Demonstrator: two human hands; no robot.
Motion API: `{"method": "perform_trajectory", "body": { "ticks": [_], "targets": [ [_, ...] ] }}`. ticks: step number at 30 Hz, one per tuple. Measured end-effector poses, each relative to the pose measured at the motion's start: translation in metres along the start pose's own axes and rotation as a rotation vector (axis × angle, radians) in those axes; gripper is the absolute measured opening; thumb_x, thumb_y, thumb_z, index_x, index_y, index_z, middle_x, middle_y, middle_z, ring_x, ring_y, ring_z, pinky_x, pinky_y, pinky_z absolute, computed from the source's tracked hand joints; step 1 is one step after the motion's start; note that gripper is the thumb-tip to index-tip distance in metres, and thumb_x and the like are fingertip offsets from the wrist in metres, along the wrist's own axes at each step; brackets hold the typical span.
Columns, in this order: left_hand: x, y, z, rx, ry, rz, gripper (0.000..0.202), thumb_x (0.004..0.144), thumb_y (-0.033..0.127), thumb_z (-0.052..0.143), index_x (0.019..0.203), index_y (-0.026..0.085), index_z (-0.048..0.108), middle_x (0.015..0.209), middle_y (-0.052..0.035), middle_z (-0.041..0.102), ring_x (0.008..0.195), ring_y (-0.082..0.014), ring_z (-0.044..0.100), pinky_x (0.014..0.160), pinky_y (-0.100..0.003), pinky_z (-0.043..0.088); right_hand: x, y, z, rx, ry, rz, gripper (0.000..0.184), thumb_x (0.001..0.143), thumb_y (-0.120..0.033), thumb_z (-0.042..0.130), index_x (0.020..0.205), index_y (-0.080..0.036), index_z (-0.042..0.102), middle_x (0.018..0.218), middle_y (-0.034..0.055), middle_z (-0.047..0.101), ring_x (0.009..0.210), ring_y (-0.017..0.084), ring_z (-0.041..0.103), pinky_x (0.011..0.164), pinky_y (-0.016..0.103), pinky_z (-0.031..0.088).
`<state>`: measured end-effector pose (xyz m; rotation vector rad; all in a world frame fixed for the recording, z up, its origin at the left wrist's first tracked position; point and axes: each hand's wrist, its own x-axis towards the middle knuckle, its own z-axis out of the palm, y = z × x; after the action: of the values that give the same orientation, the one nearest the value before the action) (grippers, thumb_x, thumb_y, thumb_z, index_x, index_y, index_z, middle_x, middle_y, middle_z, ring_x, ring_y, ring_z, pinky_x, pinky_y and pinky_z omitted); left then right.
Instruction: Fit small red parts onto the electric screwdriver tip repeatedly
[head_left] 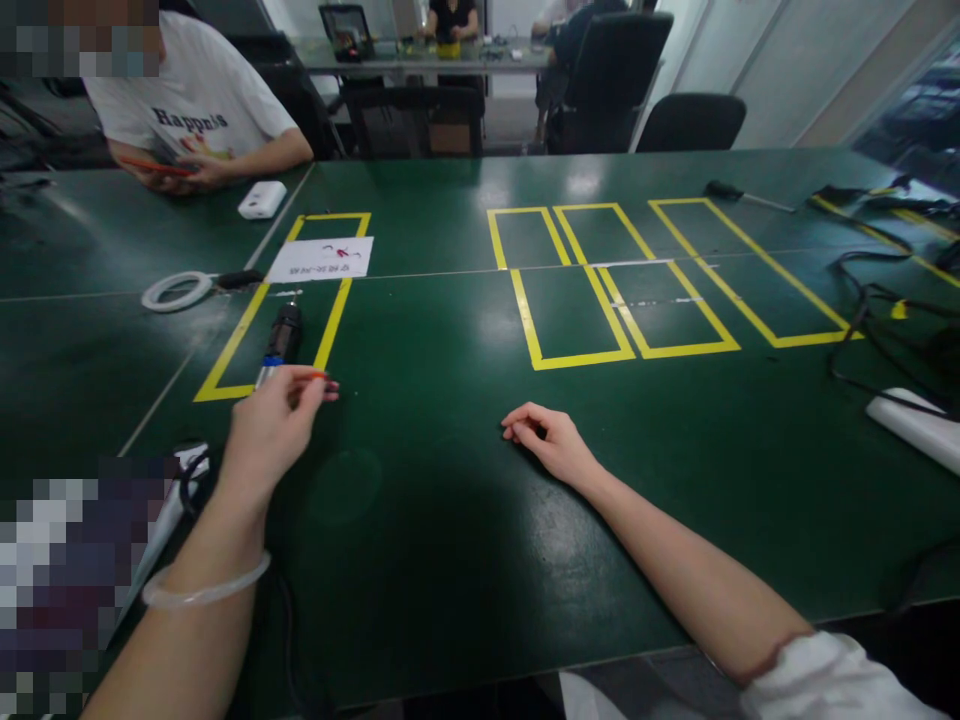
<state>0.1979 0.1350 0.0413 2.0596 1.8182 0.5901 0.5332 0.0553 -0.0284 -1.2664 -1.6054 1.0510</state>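
Note:
My left hand, with a pale bracelet on the wrist, is closed in a pinch over the left part of the green table. A small red-orange piece shows between its fingertips; its kind is too small to make out. Just beyond this hand lies a black and blue electric screwdriver, its tip pointing away from me, inside a yellow tape outline. My right hand rests on the table near the middle, fingers loosely curled, and nothing shows in them.
A white paper sheet lies across the left outline. Beside it are a coiled white cable and a white box. A screwdriver and black cables lie at right. A person sits across, holding a phone-like object.

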Motion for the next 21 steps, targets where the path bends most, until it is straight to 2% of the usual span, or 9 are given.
{"method": "perform_trajectory", "body": {
  "ticks": [1, 3, 5, 8, 11, 13, 17, 21],
  "targets": [
    [-0.001, 0.015, 0.007, -0.222, -0.097, 0.008, 0.046, 0.094, 0.044, 0.041, 0.123, 0.011, 0.053, 0.109, -0.0107, 0.067, 0.094, -0.0191, 0.065, 0.087, -0.036, 0.05, 0.0, 0.0, 0.0, 0.002, 0.0, 0.0, 0.015, 0.09, -0.019, 0.053, 0.094, -0.018, 0.067, 0.08, 0.0025, 0.072, 0.07, 0.014, 0.065, 0.066, 0.025, 0.048],
    [-0.004, 0.046, 0.024, -0.496, -0.277, 0.002, 0.044, 0.091, 0.045, 0.048, 0.12, 0.014, 0.059, 0.109, -0.0096, 0.067, 0.094, -0.0187, 0.065, 0.085, -0.035, 0.053, 0.0, 0.001, -0.001, 0.015, -0.001, -0.002, 0.015, 0.091, -0.02, 0.053, 0.095, -0.018, 0.067, 0.081, 0.0027, 0.072, 0.071, 0.014, 0.064, 0.066, 0.026, 0.048],
    [-0.009, 0.073, 0.045, -0.635, -0.461, -0.001, 0.043, 0.088, 0.044, 0.053, 0.118, 0.015, 0.062, 0.106, -0.0098, 0.069, 0.095, -0.0193, 0.065, 0.084, -0.035, 0.053, -0.001, 0.001, -0.001, 0.034, -0.016, -0.012, 0.015, 0.091, -0.022, 0.053, 0.097, -0.018, 0.066, 0.081, 0.003, 0.072, 0.07, 0.014, 0.064, 0.066, 0.026, 0.048],
    [-0.018, 0.095, 0.074, -0.792, -0.596, -0.032, 0.039, 0.083, 0.041, 0.062, 0.112, 0.015, 0.061, 0.098, -0.0081, 0.07, 0.087, -0.0169, 0.065, 0.08, -0.033, 0.053, -0.003, 0.0, 0.0, 0.092, -0.058, -0.028, 0.017, 0.09, -0.026, 0.058, 0.104, -0.018, 0.064, 0.084, 0.0029, 0.07, 0.07, 0.013, 0.062, 0.065, 0.026, 0.048],
    [-0.025, 0.096, 0.094, -0.859, -0.654, -0.061, 0.032, 0.081, 0.04, 0.066, 0.098, 0.014, 0.059, 0.089, -0.0055, 0.068, 0.076, -0.0131, 0.062, 0.076, -0.03, 0.051, -0.003, -0.001, 0.003, 0.156, -0.108, -0.038, 0.028, 0.085, -0.028, 0.066, 0.112, -0.019, 0.06, 0.085, 0.002, 0.069, 0.069, 0.012, 0.06, 0.064, 0.025, 0.048],
    [-0.028, 0.094, 0.101, -0.863, -0.667, -0.054, 0.03, 0.081, 0.041, 0.066, 0.092, 0.014, 0.059, 0.085, -0.0044, 0.067, 0.073, -0.0121, 0.06, 0.075, -0.03, 0.05, -0.003, -0.002, 0.005, 0.146, -0.136, -0.052, 0.032, 0.083, -0.029, 0.069, 0.113, -0.02, 0.059, 0.085, 0.0013, 0.068, 0.068, 0.012, 0.059, 0.064, 0.025, 0.047],
    [-0.03, 0.092, 0.103, -0.864, -0.673, -0.046, 0.031, 0.08, 0.043, 0.066, 0.091, 0.014, 0.06, 0.081, -0.0033, 0.065, 0.073, -0.013, 0.06, 0.073, -0.029, 0.049, -0.003, -0.004, 0.007, 0.076, -0.156, -0.062, 0.021, 0.085, -0.029, 0.067, 0.103, -0.02, 0.062, 0.083, 0.0009, 0.068, 0.069, 0.012, 0.059, 0.064, 0.025, 0.047],
    [-0.029, 0.093, 0.104, -0.933, -0.695, -0.117, 0.036, 0.087, 0.049, 0.056, 0.094, 0.014, 0.061, 0.083, -0.005, 0.065, 0.071, -0.0131, 0.062, 0.068, -0.027, 0.049, -0.004, -0.003, 0.008, 0.109, -0.134, -0.042, 0.018, 0.087, -0.029, 0.064, 0.102, -0.02, 0.061, 0.088, 0.0026, 0.069, 0.071, 0.013, 0.061, 0.064, 0.026, 0.046]
  ]
}}
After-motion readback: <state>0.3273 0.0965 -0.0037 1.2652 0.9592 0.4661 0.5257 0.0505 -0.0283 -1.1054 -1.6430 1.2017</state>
